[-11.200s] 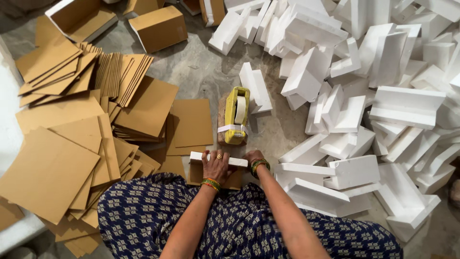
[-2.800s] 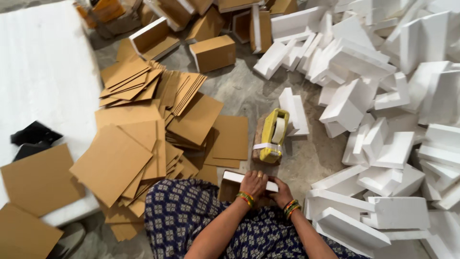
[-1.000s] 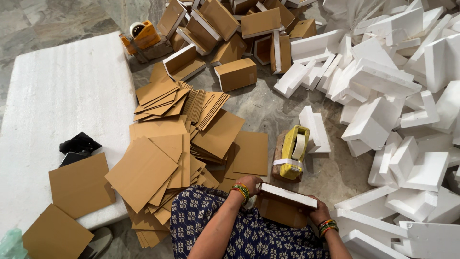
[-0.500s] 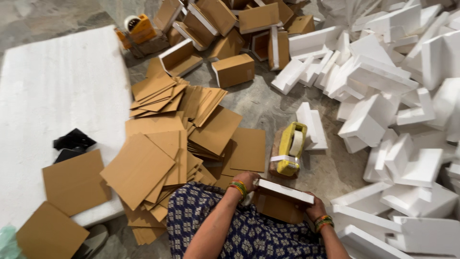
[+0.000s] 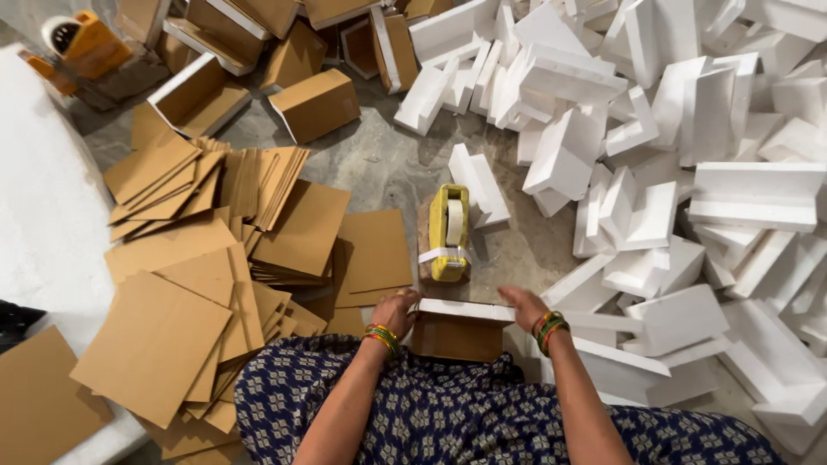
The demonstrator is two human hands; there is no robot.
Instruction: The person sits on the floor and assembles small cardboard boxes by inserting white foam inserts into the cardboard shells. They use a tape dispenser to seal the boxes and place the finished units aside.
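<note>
In the head view, low in the middle of the frame, a small cardboard box (image 5: 457, 336) with a white foam piece (image 5: 465, 309) across its top sits on the floor against the person's knees. The left hand (image 5: 394, 312) grips the box's left end, fingers curled on it. The right hand (image 5: 523, 306) lies loosely on the right end of the foam, fingers open. Just above the box stands a yellow tape dispenser (image 5: 450, 232). Flat cardboard sheets (image 5: 215, 258) fill the left, foam blocks (image 5: 672, 155) the right.
</note>
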